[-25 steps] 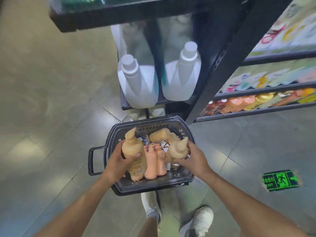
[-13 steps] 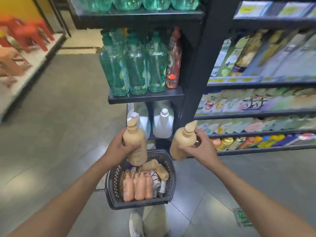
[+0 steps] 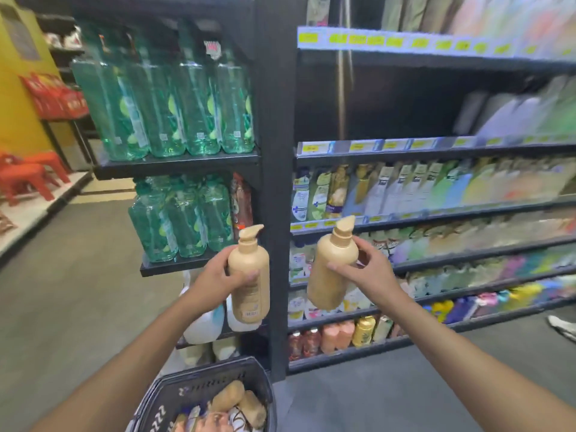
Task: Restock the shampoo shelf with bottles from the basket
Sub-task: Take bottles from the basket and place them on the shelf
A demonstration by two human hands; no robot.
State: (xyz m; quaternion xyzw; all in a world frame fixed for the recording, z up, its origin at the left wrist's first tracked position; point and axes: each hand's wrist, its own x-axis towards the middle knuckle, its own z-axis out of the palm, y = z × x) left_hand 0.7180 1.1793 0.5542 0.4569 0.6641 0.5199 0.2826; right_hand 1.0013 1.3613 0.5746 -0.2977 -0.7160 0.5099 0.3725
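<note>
Two bottles [image 3: 248, 275] [image 3: 332, 269] are held side by side before the shelves [image 3: 436, 151], with the basket [image 3: 199, 386] below them.

Single head-worn wide-angle view, facing forward and slightly down at shelves [image 3: 436, 151], near; basket [image 3: 199, 385] at bottom edge.

Left tan pump bottle [image 3: 249, 275] is standing upright in the left hand [image 3: 218, 279], barcode label low | right tan pump bottle [image 3: 333, 269] is tilting in the right hand [image 3: 364, 272] before the shelves [image 3: 405, 148] | dark basket [image 3: 199, 388] is sitting below, holding more bottles [image 3: 230, 397].
</note>
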